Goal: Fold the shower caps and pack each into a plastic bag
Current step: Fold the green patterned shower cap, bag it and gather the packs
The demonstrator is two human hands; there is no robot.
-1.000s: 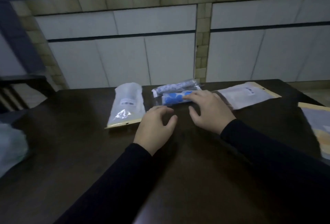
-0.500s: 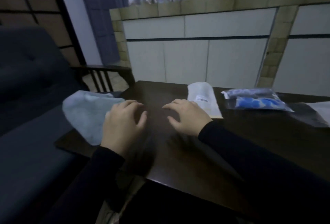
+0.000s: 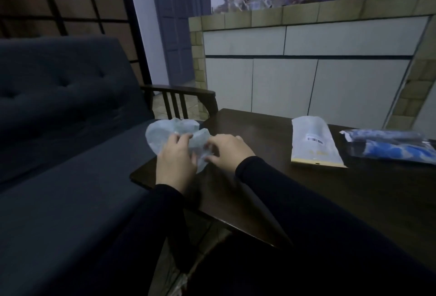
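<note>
Head view: both hands on a pale blue shower cap (image 3: 165, 136) at the left near corner of the dark table (image 3: 271, 189). Cap overhangs that corner toward the dark sofa (image 3: 59, 106), crumpled, not yet flat or folded.

Left hand (image 3: 175, 160) lies on the cap's left part, fingers curled into the film; looks like a pinch on the material near the middle, thumb contact not clear. Right hand (image 3: 227, 148) sits just right of the cap, fingertips and thumb touching its right edge; whether it has actually closed on the film I cannot tell, blur there.

Key relation: bulk of the cap lies away and left of both hands, past the table corner, so it has to be drawn right and toward the person onto the tabletop before folding. Left hand is nearer the bulk; right hand only reaches the near right edge. No clear long axis, roughly round and bunched.

Right of the cap, on the table: a packed plastic bag (image 3: 311, 144) with yellow strip at its near end, long axis running away from the person. Further right, bags with blue contents (image 3: 396, 148), lying crosswise, near the table's right side.

Judged step: picking up the next cap to fold.
</note>
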